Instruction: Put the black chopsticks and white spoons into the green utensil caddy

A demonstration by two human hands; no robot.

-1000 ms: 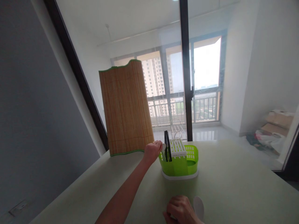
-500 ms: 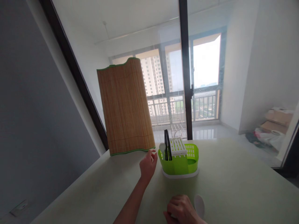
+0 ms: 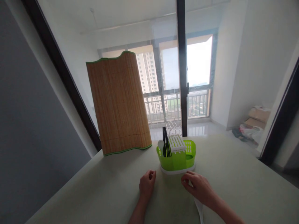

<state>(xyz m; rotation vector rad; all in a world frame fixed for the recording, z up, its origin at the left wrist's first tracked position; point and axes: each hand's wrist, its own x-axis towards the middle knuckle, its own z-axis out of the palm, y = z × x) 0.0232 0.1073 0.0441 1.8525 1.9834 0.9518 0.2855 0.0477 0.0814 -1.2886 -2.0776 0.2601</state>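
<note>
Currently, we keep our left hand (image 3: pixel 147 185) loosely curled and free, in front of the basket (image 3: pixel 178 162) and to its left. Our right hand (image 3: pixel 197 186), part-curled and grasping nothing we can see, is close to the basket's near right edge, over the white spoon (image 3: pixel 199 209). Chopsticks (image 3: pixel 166 143) and another spoon (image 3: pixel 160 144) stand in the basket's left end; the mat (image 3: pixel 119 102) stands left of it.

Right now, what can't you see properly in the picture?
In the head view:
- White utensil: one end hidden by the right hand, the other cut off by the bottom edge.
- Black sticks: lower ends hidden by the green basket's wall.
- Plastic bag: contents too blurred.
</note>
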